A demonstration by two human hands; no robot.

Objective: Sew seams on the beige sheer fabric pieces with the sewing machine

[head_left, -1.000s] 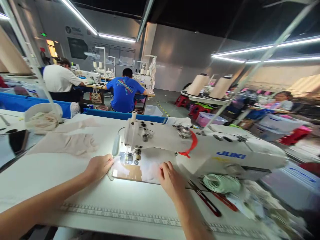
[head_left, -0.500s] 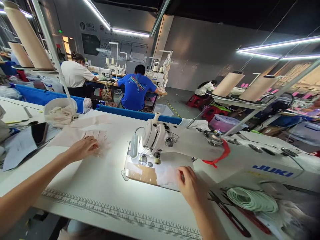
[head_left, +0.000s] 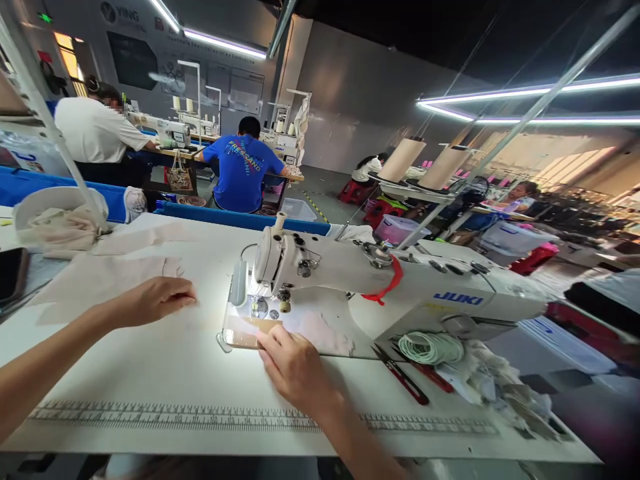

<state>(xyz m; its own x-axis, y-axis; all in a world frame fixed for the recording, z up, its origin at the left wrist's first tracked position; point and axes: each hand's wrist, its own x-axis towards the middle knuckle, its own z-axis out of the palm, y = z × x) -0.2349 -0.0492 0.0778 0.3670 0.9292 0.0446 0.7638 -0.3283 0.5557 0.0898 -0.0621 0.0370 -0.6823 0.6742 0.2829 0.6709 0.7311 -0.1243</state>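
Note:
My left hand [head_left: 153, 300] lies knuckles up on the right edge of a stack of beige fabric pieces [head_left: 95, 280], its fingers pressed together and bent onto the cloth. My right hand [head_left: 293, 365] rests on the bed of the white JUKI sewing machine [head_left: 380, 280]. Its fingers lie flat at the left edge of a thin white fabric piece [head_left: 325, 333], just in front of the lit needle area [head_left: 260, 308]. A brown patch [head_left: 250, 325] shows on the bed by the fingertips.
Red-and-black scissors [head_left: 403, 380] and a coil of pale green cord [head_left: 430, 347] lie right of my right hand. A printed ruler strip [head_left: 190, 417] runs along the table's front. A white bowl of cloth [head_left: 55, 217] and a phone [head_left: 11, 272] sit far left. Two people [head_left: 243, 173] sew beyond.
My right hand has slid left along the machine bed toward the needle. My left hand went from beside the needle plate out to the beige fabric and stays there. The view has shifted.

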